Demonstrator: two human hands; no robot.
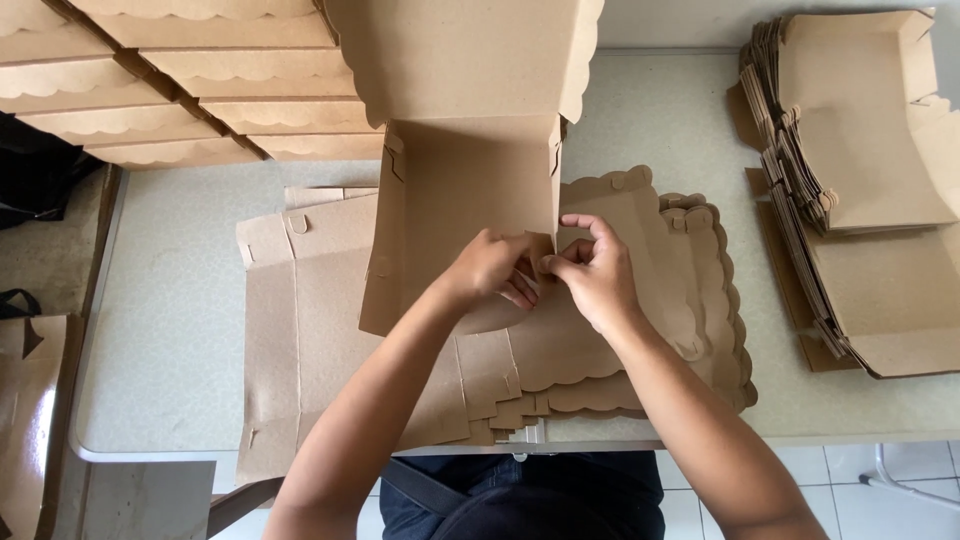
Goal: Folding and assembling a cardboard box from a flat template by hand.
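Observation:
A brown cardboard box point(465, 190) stands half folded on a pile of flat blanks, its lid raised toward the back. My left hand point(493, 268) reaches inside the box and pinches its near right corner. My right hand point(596, 272) grips the same corner from outside, thumb and fingers pressed on the right side wall's front edge. Both hands meet at that corner, fingers closed on the cardboard.
Flat scalloped-edge box blanks point(660, 300) lie stacked under the box on the pale table point(170, 330). Folded boxes point(190, 90) are piled at the back left. Another stack of part-folded blanks point(850, 190) sits at the right. A brown paper bag point(30, 400) stands beside the table at the left.

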